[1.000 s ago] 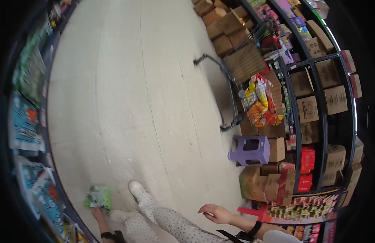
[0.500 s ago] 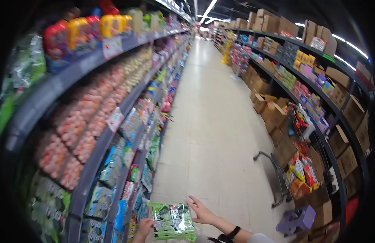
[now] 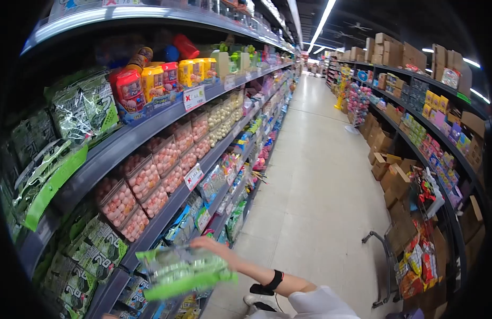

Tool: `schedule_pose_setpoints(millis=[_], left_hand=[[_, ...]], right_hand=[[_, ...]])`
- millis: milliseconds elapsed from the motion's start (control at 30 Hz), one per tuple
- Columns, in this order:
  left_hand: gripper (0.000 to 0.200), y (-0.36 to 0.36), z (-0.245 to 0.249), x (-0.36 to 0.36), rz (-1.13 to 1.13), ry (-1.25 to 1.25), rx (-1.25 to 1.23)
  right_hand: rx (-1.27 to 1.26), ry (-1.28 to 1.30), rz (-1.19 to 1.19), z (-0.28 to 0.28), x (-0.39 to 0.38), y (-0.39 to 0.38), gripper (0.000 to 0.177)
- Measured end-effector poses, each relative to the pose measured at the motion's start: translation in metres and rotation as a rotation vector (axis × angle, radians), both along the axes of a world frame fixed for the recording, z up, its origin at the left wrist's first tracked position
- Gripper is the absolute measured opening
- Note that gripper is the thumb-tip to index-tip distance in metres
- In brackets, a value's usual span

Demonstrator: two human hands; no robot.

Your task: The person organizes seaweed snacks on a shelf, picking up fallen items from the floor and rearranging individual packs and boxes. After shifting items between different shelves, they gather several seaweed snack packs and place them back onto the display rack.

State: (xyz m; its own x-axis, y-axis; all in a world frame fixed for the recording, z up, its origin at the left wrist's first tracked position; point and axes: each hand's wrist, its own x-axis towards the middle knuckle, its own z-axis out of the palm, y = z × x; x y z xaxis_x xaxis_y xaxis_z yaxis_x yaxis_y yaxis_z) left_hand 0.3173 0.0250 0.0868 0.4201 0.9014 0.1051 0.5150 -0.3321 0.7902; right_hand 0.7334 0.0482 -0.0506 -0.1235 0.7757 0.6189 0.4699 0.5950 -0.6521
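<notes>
My right hand [image 3: 215, 249], wearing a black wristband, grips the upper edge of a green and black snack packet [image 3: 184, 275] with clear plastic parts. The packet is smeared by motion and tilted, out in front of the lower shelves. Just a sliver of skin shows at the bottom edge, probably my left hand [image 3: 110, 316]; its fingers are hidden. Similar green and black packets [image 3: 99, 247] stand on the shelf left of the held one, and more packets [image 3: 86, 106] fill the shelf above.
Tubs of pink candies [image 3: 145, 181] line the middle shelf [image 3: 161, 127], below red and yellow drink-shaped containers [image 3: 150, 82]. The aisle floor [image 3: 304, 186] runs ahead. On the right stand a cart [image 3: 384, 250] with colourful bags and shelves of cardboard boxes [image 3: 400, 181].
The packet has moved left toward the shelves with my right hand on its top edge. My left hand has dropped almost out of view. The camera has turned left.
</notes>
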Motion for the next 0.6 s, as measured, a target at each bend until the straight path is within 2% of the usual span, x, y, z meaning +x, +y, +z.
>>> schedule_pose_setpoints(millis=[33,67,100,133,167,200,233,267,300,333,400,433,500,600], left_hand=[[0.009,-0.005,0.017,0.008,0.046,-0.108,0.020],[0.011,-0.007,0.034,0.021,0.026,-0.133,0.147],[0.012,-0.011,0.052,0.031,0.027,-0.150,0.277],[0.016,-0.008,0.059,0.033,0.120,-0.005,0.371],[0.017,0.009,0.061,0.047,0.146,0.059,0.776],[0.023,0.006,0.085,0.061,0.161,0.196,0.802],[0.023,0.011,0.102,0.075,0.135,0.205,0.818],[0.026,0.013,0.118,0.084,0.146,0.367,0.939],[0.026,0.021,0.128,0.091,0.135,0.423,0.986],[0.030,0.029,0.134,0.095,0.161,0.445,0.986],[0.038,0.048,0.144,0.096,0.242,0.577,1.070],[0.043,0.058,0.150,0.097,0.240,0.608,1.115],[0.054,0.074,0.165,0.103,0.274,0.667,1.216],[0.059,0.101,0.195,0.104,0.456,0.720,1.334]], right_hand=[[0.035,0.024,0.022,0.012,0.013,0.011,0.067],[0.069,0.045,0.058,0.025,0.026,0.025,0.067],[0.211,0.020,0.116,0.036,0.041,0.037,0.064],[0.055,0.104,0.083,0.057,0.045,0.039,0.063],[0.205,-0.243,-0.083,0.054,0.063,0.046,0.057],[-0.242,-0.058,-0.078,0.053,0.074,0.051,0.046],[-0.332,0.007,-0.148,0.086,0.074,0.050,0.034],[-0.235,0.275,-0.063,0.073,0.085,0.064,0.026],[-0.126,0.231,-0.049,0.090,0.088,0.064,0.021],[-0.209,0.338,-0.060,0.112,0.084,0.063,0.019],[-0.079,0.463,0.180,0.106,0.095,0.089,0.029],[-0.086,0.463,0.220,0.114,0.090,0.094,0.029],[-0.084,0.550,0.226,0.138,0.082,0.095,0.043],[-0.176,0.531,0.153,0.158,0.077,0.100,0.050]])
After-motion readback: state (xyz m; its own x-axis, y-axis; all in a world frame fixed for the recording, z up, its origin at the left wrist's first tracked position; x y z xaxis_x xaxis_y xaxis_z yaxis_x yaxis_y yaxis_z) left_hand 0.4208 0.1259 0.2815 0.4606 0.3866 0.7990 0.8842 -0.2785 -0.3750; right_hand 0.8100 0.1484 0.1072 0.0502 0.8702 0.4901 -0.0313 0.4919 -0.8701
